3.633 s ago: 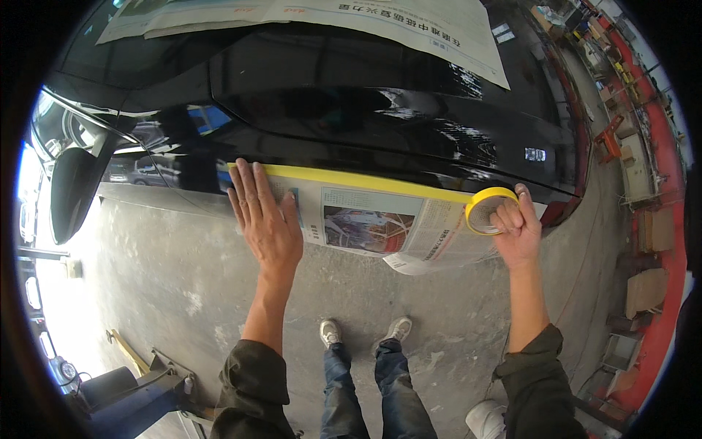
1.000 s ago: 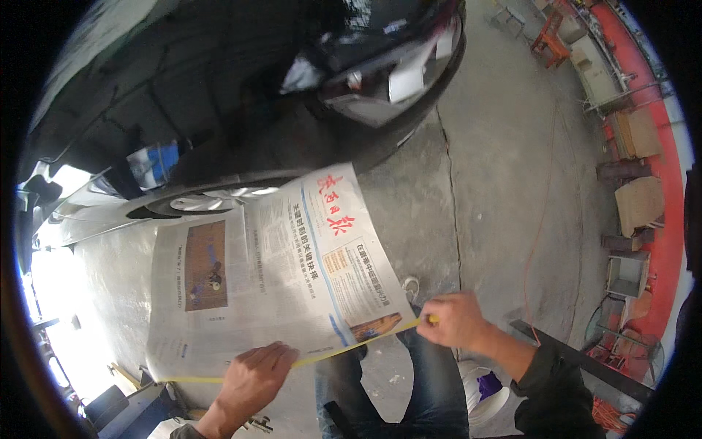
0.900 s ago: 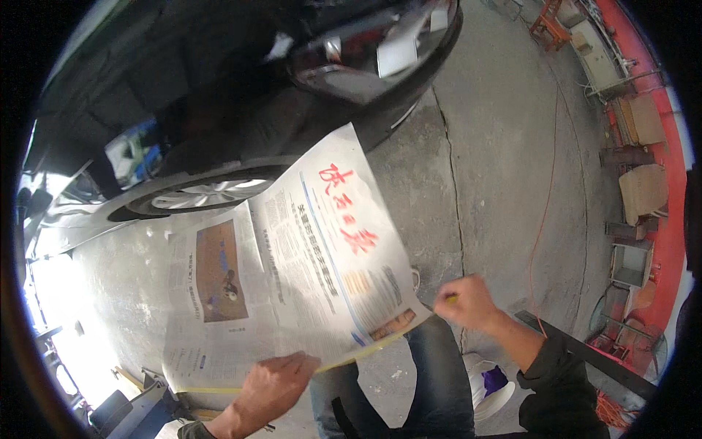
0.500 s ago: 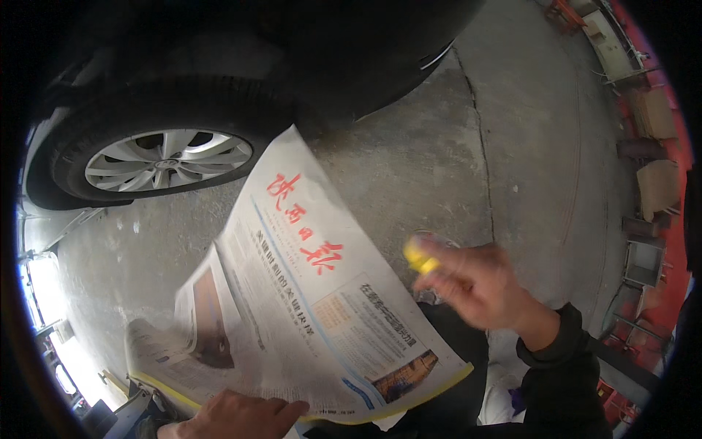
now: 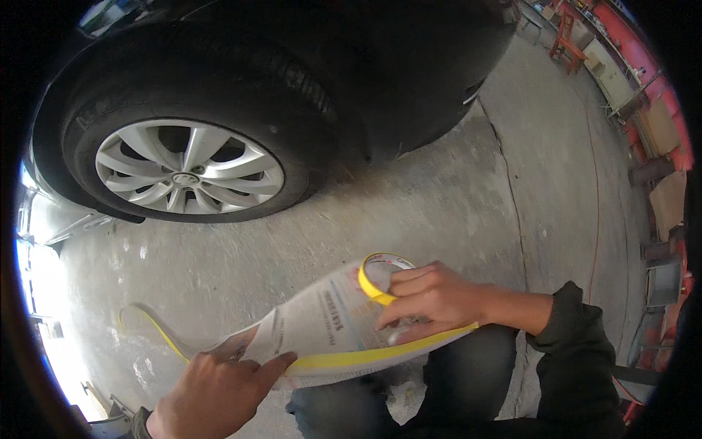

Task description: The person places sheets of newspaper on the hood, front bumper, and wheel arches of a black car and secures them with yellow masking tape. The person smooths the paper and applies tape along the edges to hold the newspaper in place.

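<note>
Head view: your left hand (image 5: pixel 219 395) is clamped on the near edge of the paper (image 5: pixel 311 322), underside hidden; your right hand's (image 5: pixel 431 300) fingers close on the roll (image 5: pixel 375 290) above its right end. Done: tape (image 5: pixel 365 358) runs along that edge. Left, judging by the lie: paper unfixed, loose over your knees (image 5: pixel 468 373), which crowd it. Wheel (image 5: pixel 189 175) beyond, apart; stool (image 5: pixel 567 45) at floor's far-right corner.

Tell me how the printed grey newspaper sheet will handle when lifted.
The printed grey newspaper sheet will probably flop, since it curls beyond the left hand. It's likely light, being thin paper. The narrow yellow tape strip may stiffen its edge only slightly, as that edge bends too.
</note>
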`<state>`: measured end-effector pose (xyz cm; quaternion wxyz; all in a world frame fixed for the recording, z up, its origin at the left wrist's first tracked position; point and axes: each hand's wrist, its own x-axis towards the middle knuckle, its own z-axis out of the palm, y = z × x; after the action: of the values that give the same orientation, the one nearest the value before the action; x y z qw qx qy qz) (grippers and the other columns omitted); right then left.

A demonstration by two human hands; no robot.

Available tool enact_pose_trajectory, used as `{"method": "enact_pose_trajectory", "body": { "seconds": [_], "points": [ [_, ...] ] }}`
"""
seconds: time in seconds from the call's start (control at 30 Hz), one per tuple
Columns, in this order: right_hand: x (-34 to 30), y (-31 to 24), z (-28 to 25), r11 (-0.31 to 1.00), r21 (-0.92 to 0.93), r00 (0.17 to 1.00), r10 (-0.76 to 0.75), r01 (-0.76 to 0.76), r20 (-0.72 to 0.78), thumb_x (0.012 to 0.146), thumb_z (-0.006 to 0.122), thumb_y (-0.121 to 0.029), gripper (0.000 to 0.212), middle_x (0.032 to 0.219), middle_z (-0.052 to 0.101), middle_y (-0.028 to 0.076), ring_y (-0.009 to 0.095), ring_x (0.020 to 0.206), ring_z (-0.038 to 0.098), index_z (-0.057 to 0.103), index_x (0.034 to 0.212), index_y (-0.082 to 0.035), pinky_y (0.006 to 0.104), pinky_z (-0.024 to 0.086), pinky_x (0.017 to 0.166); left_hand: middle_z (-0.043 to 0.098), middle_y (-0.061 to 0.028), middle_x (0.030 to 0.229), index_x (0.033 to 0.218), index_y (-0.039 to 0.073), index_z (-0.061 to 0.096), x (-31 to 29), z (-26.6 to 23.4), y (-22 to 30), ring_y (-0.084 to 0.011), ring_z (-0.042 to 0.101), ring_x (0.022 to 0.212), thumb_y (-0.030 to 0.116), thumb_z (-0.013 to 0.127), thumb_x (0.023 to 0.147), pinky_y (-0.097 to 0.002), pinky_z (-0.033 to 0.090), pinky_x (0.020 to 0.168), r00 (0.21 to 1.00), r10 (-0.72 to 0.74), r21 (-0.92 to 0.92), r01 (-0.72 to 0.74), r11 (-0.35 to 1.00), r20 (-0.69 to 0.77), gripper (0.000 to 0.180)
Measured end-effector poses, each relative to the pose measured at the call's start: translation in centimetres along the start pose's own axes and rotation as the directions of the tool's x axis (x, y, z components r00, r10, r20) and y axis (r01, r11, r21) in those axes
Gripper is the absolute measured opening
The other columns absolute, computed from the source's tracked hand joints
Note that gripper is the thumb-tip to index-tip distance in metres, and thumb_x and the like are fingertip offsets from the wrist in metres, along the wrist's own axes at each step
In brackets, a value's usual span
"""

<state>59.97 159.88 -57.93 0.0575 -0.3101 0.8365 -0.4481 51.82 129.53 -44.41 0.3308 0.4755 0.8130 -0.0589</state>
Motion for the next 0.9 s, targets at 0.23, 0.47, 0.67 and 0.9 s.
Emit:
{"method": "enact_pose_trajectory", "body": {
  "seconds": [0.23, 0.47, 0.67, 0.9],
  "points": [
    [1.9, -2.2, -3.7, 0.926, 0.204, 0.94, 0.279, -0.317, 0.195, 0.092, 0.073, -0.036, 0.029, 0.077, 0.064, 0.007, 0.022, 0.077, 0.063, 0.076, 0.102, -0.009, 0.036, 0.049, 0.066, 0.075, -0.0092, 0.087, 0.139, 0.018, 0.06, 3.4, 1.8, -2.6, -0.0231, 0.072, 0.066, 0.009, 0.058, 0.094, -0.0333, 0.058, 0.06, 0.995, 0.094, -0.08, -0.097, 0.992, -0.038, 0.045],
    [5.6, -5.7, -3.4, 0.875, -0.403, 0.913, 0.364, -0.268, 0.183, 0.086, 0.077, -0.024, 0.017, 0.073, 0.06, 0.005, 0.023, 0.072, 0.061, 0.075, 0.09, -0.008, 0.0361, 0.046, 0.061, 0.067, -0.0068, 0.066, 0.128, 0.015, 0.065, 2.1, 7.0, -7.7, -0.0263, 0.069, 0.06, 0.013, 0.066, 0.089, -0.0353, 0.055, 0.055, 0.907, 0.122, -0.12, -0.185, 0.975, -0.402, 0.038],
    [4.0, -3.3, -3.7, 0.757, -0.476, 0.891, 0.424, -0.448, -0.164, 0.087, 0.077, -0.025, 0.018, 0.074, 0.061, 0.007, 0.026, 0.071, 0.061, 0.074, 0.092, -0.008, 0.0391, 0.047, 0.063, 0.074, -0.0096, 0.077, 0.093, 0.006, 0.077, -0.4, 8.5, -15.9, -0.0225, 0.072, 0.065, 0.012, 0.085, 0.075, -0.0331, 0.056, 0.064, 0.838, -0.288, -0.469, 0.044, 0.882, -0.464, 0.021],
    [-2.0, 8.0, -0.8, 0.721, -0.095, 0.694, 0.611, -0.686, -0.381, 0.09, 0.075, -0.029, 0.023, 0.085, 0.069, 0.011, 0.026, 0.082, 0.067, 0.075, 0.101, -0.008, 0.0375, 0.051, 0.073, 0.074, -0.0128, 0.078, 0.084, -0.002, 0.077, -0.5, 3.3, -18.3, -0.0189, 0.07, 0.067, 0.0, 0.078, 0.074, -0.031, 0.056, 0.067, 0.595, -0.545, -0.628, 0.084, 0.773, -0.591, 0.01]
  ]
}}
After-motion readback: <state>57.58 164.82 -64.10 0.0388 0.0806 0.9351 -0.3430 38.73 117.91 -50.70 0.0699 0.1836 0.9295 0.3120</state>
